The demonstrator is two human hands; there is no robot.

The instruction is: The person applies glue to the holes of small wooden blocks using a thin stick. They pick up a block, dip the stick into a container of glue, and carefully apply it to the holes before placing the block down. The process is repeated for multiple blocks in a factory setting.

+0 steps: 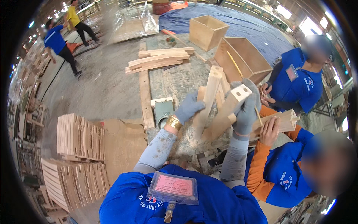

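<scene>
Left hand (189,107) wrapped round tall wood post (208,98), stood up on bench (164,84). Right hand (247,108) clamped on drilled post (228,109), leaning beside it, holes up, ends close for matching.

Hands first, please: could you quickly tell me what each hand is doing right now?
Left hand: closed on a pale wooden post standing on the workbench.
Right hand: closed around a wooden post with two holes.
</scene>
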